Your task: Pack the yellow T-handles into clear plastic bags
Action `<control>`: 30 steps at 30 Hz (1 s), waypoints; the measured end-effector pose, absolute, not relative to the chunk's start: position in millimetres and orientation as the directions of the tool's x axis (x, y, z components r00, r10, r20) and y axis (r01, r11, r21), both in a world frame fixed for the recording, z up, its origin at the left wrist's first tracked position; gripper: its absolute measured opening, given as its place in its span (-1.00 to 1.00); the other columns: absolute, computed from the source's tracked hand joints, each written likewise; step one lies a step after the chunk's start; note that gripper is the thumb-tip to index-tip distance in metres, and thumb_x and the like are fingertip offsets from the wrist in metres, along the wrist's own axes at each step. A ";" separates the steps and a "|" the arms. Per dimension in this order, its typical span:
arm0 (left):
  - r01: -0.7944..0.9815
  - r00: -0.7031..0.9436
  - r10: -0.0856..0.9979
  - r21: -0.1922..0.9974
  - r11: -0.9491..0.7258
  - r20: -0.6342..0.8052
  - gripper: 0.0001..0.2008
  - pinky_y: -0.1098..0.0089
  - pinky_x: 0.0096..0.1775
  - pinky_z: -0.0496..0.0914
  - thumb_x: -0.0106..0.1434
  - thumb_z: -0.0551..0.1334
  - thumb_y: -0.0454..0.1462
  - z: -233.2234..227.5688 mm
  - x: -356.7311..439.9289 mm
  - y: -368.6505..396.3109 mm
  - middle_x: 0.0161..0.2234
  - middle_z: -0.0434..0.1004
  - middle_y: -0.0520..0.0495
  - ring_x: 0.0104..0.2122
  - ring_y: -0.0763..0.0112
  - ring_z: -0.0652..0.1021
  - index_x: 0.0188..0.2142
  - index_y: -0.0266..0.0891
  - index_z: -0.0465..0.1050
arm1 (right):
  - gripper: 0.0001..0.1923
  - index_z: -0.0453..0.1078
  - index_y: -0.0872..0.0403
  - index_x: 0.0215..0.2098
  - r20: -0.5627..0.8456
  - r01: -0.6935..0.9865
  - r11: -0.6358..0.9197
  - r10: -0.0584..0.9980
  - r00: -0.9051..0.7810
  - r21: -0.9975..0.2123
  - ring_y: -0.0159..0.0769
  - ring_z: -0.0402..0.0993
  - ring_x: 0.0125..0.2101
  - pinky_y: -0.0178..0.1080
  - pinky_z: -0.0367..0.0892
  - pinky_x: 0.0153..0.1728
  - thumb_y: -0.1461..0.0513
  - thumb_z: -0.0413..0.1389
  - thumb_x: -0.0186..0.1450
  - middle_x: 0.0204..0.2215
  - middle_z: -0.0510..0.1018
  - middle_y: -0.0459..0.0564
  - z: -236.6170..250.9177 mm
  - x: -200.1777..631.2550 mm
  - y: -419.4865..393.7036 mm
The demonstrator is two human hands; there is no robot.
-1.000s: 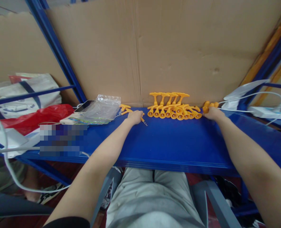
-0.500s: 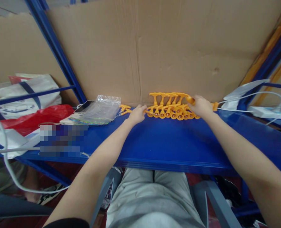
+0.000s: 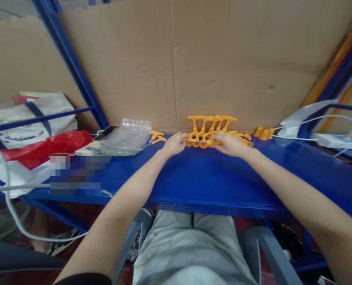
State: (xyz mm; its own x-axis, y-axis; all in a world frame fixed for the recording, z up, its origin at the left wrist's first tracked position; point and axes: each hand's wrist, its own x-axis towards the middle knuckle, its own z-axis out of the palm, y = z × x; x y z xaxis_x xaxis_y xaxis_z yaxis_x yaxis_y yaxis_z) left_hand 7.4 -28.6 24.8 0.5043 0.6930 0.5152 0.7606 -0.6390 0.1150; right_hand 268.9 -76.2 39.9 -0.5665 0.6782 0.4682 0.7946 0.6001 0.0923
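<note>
My left hand (image 3: 176,144) is closed around a yellow plastic piece, mostly hidden by the fingers, with a small metal chain (image 3: 200,142) reaching to the right from it. My right hand (image 3: 233,145) pinches a yellow cup-shaped piece (image 3: 213,142) at the chain's right end. Whether the chain is joined to the cup I cannot tell. Just behind both hands, several yellow T-handled pieces with round cup ends (image 3: 207,123) lie in a row against the cardboard. Left of my left hand are loose yellow T-shaped pieces (image 3: 158,137) with a chain.
Several yellow cups (image 3: 264,133) stand at the right. Clear plastic bags (image 3: 130,136) and a phone (image 3: 107,133) lie left on the blue table (image 3: 199,182). Cardboard (image 3: 223,59) walls the back. White cables (image 3: 301,138) run at the right; a red bag (image 3: 54,144) lies far left.
My right hand has moved left from the right end of the row, bringing a yellow cup close to my left hand. My left hand has shifted slightly right.
</note>
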 end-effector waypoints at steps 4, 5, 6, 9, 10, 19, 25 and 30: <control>0.808 0.458 0.737 0.112 -0.578 0.498 -0.71 0.26 -0.07 0.41 0.23 0.08 -0.37 26.1 7.3 -31.7 -0.18 0.48 -0.15 -0.12 0.22 0.52 -0.11 -0.22 0.48 | -0.67 0.46 0.08 -0.01 0.507 0.792 0.610 0.673 -0.538 0.030 -0.07 0.51 -0.07 -0.05 0.39 -0.04 0.17 0.07 0.30 -0.08 0.57 0.13 38.2 268.5 -74.4; 0.824 0.442 0.752 0.108 -0.555 0.489 -0.72 0.26 -0.07 0.41 0.24 0.08 -0.37 26.6 7.8 -33.3 -0.18 0.48 -0.14 -0.12 0.21 0.52 -0.12 -0.21 0.48 | -0.66 0.45 0.10 -0.01 0.508 0.790 0.613 0.674 -0.536 0.021 -0.06 0.50 -0.06 -0.04 0.38 -0.03 0.17 0.07 0.30 -0.07 0.57 0.14 37.9 268.1 -74.4; 0.841 0.426 0.767 0.102 -0.531 0.479 -0.72 0.26 -0.08 0.41 0.24 0.07 -0.37 27.3 8.6 -35.4 -0.18 0.47 -0.14 -0.12 0.21 0.52 -0.12 -0.20 0.48 | -0.65 0.45 0.12 0.00 0.510 0.790 0.613 0.675 -0.533 0.015 -0.06 0.50 -0.05 -0.04 0.37 -0.02 0.17 0.07 0.30 -0.07 0.57 0.16 37.8 267.6 -74.6; 0.888 0.376 0.809 0.074 -0.454 0.452 -0.72 0.24 -0.09 0.41 0.27 0.05 -0.35 30.2 12.3 -43.1 -0.16 0.46 -0.15 -0.11 0.17 0.53 -0.10 -0.19 0.46 | -0.63 0.45 0.14 0.01 0.511 0.802 0.597 0.684 -0.520 0.018 -0.05 0.49 -0.05 -0.05 0.37 -0.02 0.16 0.05 0.31 -0.07 0.56 0.17 38.5 265.8 -76.8; 0.900 0.360 0.820 0.066 -0.430 0.445 -0.71 0.24 -0.10 0.41 0.28 0.05 -0.35 31.4 14.1 -46.0 -0.15 0.45 -0.16 -0.10 0.15 0.53 -0.08 -0.18 0.45 | -0.63 0.45 0.14 0.02 0.510 0.808 0.588 0.687 -0.517 0.027 -0.05 0.49 -0.06 -0.06 0.37 -0.02 0.16 0.04 0.31 -0.08 0.56 0.17 39.1 264.8 -78.2; 0.862 0.370 0.792 0.138 -0.487 0.486 -0.71 0.23 -0.11 0.43 0.33 0.09 -0.20 37.7 34.5 -68.7 -0.04 0.39 -0.17 -0.12 0.18 0.55 0.02 -0.19 0.34 | -0.60 0.41 0.07 0.10 0.502 0.882 0.449 0.734 -0.457 0.147 -0.14 0.50 -0.23 -0.17 0.37 -0.19 0.16 -0.01 0.35 -0.13 0.50 0.13 45.5 254.5 -93.3; 0.807 0.376 0.746 0.202 -0.555 0.549 -0.76 0.26 -0.14 0.41 0.28 0.18 -0.18 37.5 34.9 -68.1 -0.15 0.52 -0.14 -0.14 0.17 0.56 -0.09 -0.19 0.37 | -0.61 0.41 0.07 0.10 0.517 0.870 0.482 0.720 -0.463 0.108 -0.11 0.49 -0.20 -0.15 0.39 -0.17 0.16 -0.01 0.35 -0.12 0.49 0.15 42.2 260.9 -86.6; 0.837 0.330 0.799 0.235 -0.494 0.502 -0.71 0.31 -0.27 0.40 0.24 0.24 -0.10 32.8 34.8 -64.9 -0.37 0.58 -0.07 -0.30 0.16 0.60 -0.10 -0.16 0.40 | -0.61 0.41 0.06 0.09 0.520 0.850 0.520 0.703 -0.485 0.089 -0.13 0.49 -0.22 -0.13 0.39 -0.15 0.15 0.00 0.35 -0.14 0.47 0.13 37.5 263.7 -80.6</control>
State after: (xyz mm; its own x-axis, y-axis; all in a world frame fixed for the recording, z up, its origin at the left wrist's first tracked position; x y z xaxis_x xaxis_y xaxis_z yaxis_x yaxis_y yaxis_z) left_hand 34.8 -64.9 32.8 0.3305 0.7990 0.5024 0.8373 -0.4938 0.2345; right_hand 263.7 -80.6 37.5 -0.4849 0.7034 0.5196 0.8496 0.5200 0.0890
